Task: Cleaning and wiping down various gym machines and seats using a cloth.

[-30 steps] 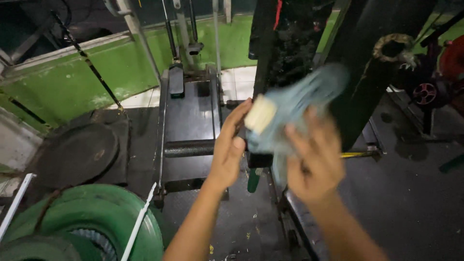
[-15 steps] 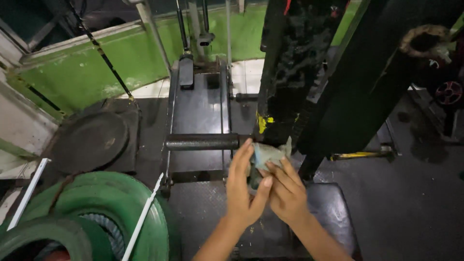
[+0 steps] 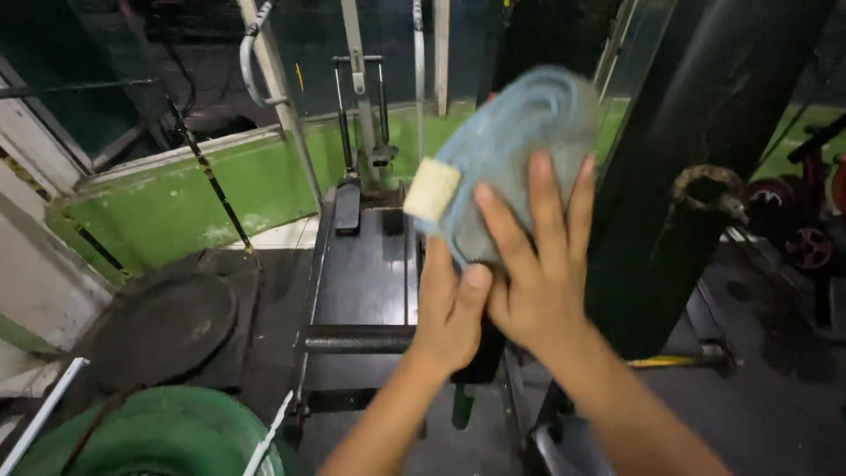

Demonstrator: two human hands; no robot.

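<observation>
This is a gym. A black weight machine point(image 3: 361, 291) with a padded roller bar point(image 3: 357, 338) stands by green walls point(image 3: 176, 207). Round weight plates point(image 3: 159, 326) lie on the dark floor.

Scene dim overall; light falls from above and ahead, picking out the green wall point(image 3: 176, 207) and a dull sheen on the black platform point(image 3: 366, 264), while the floor point(image 3: 767, 397) and upper left sink into shadow. Motion blur smears the blue cloth point(image 3: 515, 150) and both hands. Wide-angle lens bows the uprights near the frame edges.
</observation>
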